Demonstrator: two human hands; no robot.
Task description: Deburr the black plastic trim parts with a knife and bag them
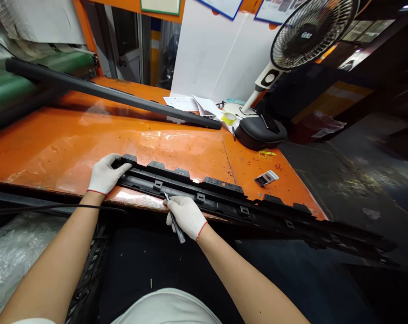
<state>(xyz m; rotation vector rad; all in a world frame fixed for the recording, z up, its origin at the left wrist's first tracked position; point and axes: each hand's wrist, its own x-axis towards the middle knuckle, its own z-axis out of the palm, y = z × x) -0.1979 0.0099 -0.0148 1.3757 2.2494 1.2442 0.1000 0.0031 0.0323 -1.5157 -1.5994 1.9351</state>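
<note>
A long black plastic trim strip (230, 198) with several clips lies along the near edge of the orange table (89, 135) and sticks out past its right corner. My left hand (105, 173), in a white glove, presses down on the strip's left end with the fingers curled over it. My right hand (186, 216), also gloved, is closed around a thin grey knife-like tool (176, 225), whose tip touches the strip's near edge.
A second long black strip (116, 94) lies diagonally across the far side of the table. At the back right stand a desk fan (308, 31), papers (193, 104), a yellow tape roll (228, 118) and a black pouch (260, 132). A small card (266, 178) and yellow rubber bands (266, 154) lie near the corner.
</note>
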